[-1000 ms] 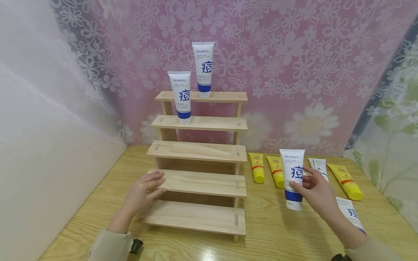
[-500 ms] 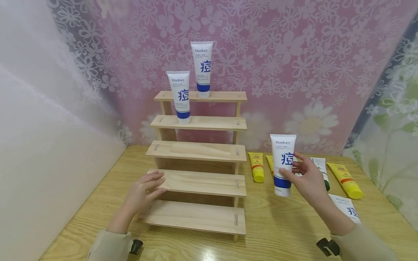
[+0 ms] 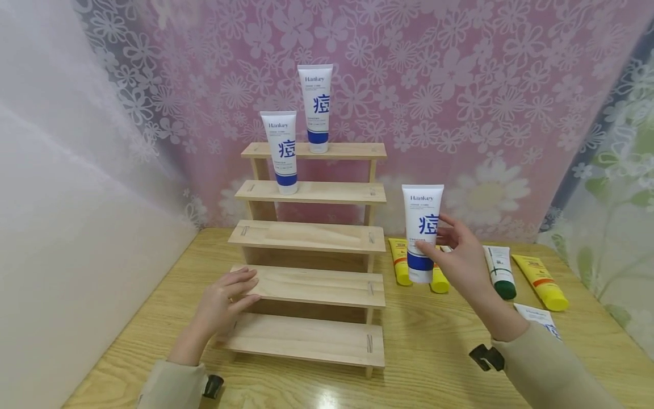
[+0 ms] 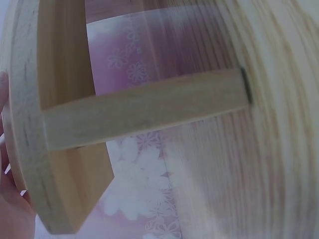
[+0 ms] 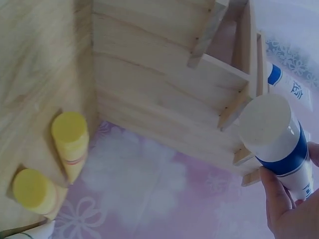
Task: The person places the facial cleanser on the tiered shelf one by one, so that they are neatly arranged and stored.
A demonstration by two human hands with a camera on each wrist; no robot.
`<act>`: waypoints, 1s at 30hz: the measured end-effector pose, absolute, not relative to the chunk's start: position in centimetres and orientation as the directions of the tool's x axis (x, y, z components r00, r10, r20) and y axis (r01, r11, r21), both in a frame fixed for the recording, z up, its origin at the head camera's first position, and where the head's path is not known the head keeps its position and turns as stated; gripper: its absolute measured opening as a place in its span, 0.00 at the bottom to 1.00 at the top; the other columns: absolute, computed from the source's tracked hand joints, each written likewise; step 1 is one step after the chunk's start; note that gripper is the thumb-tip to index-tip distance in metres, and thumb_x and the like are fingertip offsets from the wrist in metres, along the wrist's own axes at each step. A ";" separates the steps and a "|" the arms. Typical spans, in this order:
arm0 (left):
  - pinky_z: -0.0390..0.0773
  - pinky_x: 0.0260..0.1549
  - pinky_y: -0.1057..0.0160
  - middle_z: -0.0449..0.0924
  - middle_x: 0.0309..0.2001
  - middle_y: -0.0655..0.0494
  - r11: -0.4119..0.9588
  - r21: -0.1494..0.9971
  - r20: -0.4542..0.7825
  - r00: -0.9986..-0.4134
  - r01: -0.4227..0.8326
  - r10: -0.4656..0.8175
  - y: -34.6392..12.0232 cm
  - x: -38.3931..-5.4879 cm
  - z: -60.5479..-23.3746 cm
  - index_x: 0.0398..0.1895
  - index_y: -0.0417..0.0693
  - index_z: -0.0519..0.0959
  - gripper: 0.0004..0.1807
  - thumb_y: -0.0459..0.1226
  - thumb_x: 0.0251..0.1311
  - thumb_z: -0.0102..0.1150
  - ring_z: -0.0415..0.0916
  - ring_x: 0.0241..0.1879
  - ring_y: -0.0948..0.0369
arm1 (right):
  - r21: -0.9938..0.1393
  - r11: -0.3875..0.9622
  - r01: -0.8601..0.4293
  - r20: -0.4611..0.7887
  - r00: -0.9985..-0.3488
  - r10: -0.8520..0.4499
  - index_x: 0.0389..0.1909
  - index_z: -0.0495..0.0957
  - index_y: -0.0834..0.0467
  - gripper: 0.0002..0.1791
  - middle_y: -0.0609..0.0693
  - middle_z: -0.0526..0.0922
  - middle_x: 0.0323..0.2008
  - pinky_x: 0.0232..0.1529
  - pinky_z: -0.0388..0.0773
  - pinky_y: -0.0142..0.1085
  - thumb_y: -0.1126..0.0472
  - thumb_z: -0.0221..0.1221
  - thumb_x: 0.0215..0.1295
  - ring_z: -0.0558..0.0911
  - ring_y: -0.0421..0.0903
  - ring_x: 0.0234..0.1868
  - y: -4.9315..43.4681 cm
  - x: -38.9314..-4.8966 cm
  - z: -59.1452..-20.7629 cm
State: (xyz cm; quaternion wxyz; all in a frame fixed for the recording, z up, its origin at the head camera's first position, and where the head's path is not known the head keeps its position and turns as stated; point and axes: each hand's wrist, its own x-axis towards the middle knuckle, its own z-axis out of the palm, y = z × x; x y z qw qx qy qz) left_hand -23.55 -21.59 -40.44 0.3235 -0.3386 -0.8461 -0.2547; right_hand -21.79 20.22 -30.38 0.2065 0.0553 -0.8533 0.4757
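In the head view my right hand pinches a white and blue Hankey tube by its right side, cap down and upright, in the air right of the wooden tiered stand. The right wrist view shows that tube's white cap from below. My left hand rests on the left end of the stand's second step from the bottom. One matching tube stands on the top step. Another tube stands on the step below it, toward the left.
Behind the held tube lie yellow tubes, partly hidden. A white tube with a green cap and another yellow tube lie further right. A white and blue tube lies partly behind my right forearm. A floral curtain hangs behind.
My right hand has carried the held tube up and left, toward the stand. The green-capped tube has come into fuller view. My left hand has stayed in place.
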 end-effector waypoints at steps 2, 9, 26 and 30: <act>0.67 0.49 0.48 0.78 0.44 0.46 0.645 0.209 0.718 -0.564 0.735 0.409 -21.6 -23.5 -40.4 0.37 0.35 0.80 0.19 0.35 0.38 0.69 0.72 0.48 0.49 | -0.796 0.524 -0.303 0.408 -0.908 0.095 0.63 0.57 0.58 0.38 0.59 0.72 0.49 0.44 0.74 0.50 0.51 0.61 0.54 0.74 0.53 0.44 19.7 -22.1 -29.8; 0.68 0.49 0.49 0.78 0.44 0.47 0.654 0.193 0.715 -0.561 0.732 0.417 -21.7 -23.5 -40.4 0.38 0.36 0.80 0.19 0.37 0.40 0.68 0.72 0.49 0.49 | -0.788 0.507 -0.349 0.450 -0.889 0.088 0.62 0.58 0.57 0.36 0.57 0.73 0.48 0.45 0.75 0.45 0.53 0.61 0.54 0.73 0.50 0.44 18.2 -23.5 -28.2; 0.66 0.51 0.47 0.78 0.45 0.46 0.652 0.182 0.719 -0.552 0.736 0.422 -22.0 -23.8 -40.6 0.37 0.36 0.80 0.19 0.38 0.40 0.68 0.71 0.49 0.48 | -0.744 0.451 -0.492 0.601 -0.789 0.130 0.60 0.61 0.54 0.34 0.55 0.76 0.46 0.43 0.76 0.44 0.57 0.63 0.52 0.75 0.48 0.42 13.9 -27.6 -26.0; 0.66 0.50 0.46 0.78 0.45 0.46 0.651 0.190 0.718 -0.556 0.735 0.419 -21.9 -23.8 -40.6 0.37 0.36 0.80 0.19 0.38 0.40 0.67 0.71 0.49 0.48 | -0.739 0.441 -0.509 0.615 -0.777 0.132 0.60 0.61 0.53 0.34 0.53 0.76 0.47 0.42 0.77 0.42 0.56 0.64 0.52 0.75 0.46 0.42 13.0 -28.3 -25.4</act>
